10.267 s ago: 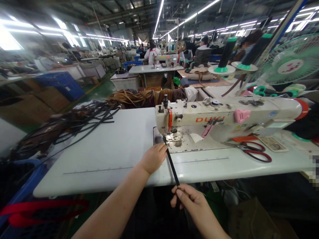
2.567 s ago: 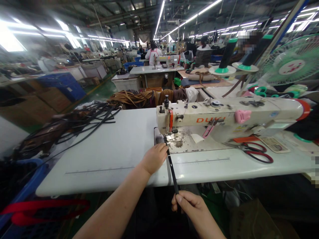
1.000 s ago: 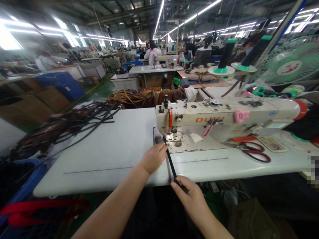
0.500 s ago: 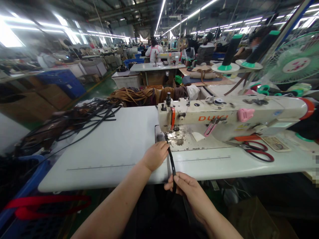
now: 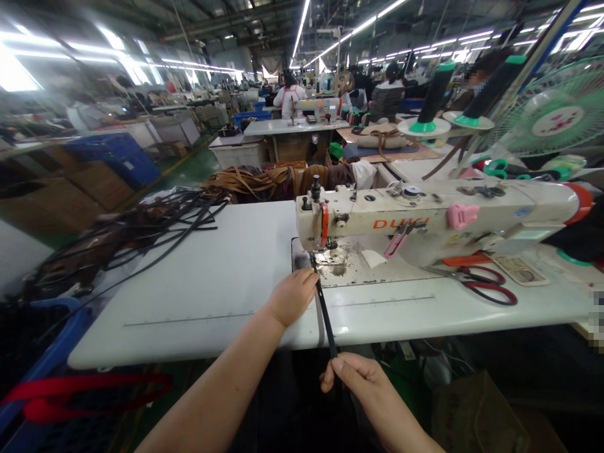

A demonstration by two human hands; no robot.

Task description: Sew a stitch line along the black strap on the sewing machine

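Observation:
A narrow black strap [image 5: 325, 311] runs from under the needle area of a white sewing machine [image 5: 425, 217] down past the table's front edge. My left hand [image 5: 293, 297] is closed on the strap close to the presser foot, its fingertips partly hiding it. Lower down, beyond the table edge, my right hand [image 5: 352, 376] pinches the same strap between thumb and fingers. The strap is stretched straight between both hands.
Red-handled scissors [image 5: 491, 292] lie on the white table [image 5: 212, 277] at the right. Black straps [image 5: 174, 242] spread over its left end. A blue basket [image 5: 70, 333] with a red band stands at the left. Thread cones and a fan are at the back right.
My right hand has moved down along or with the strap, away from the machine, and more strap shows between my hands. My left hand stays beside the presser foot.

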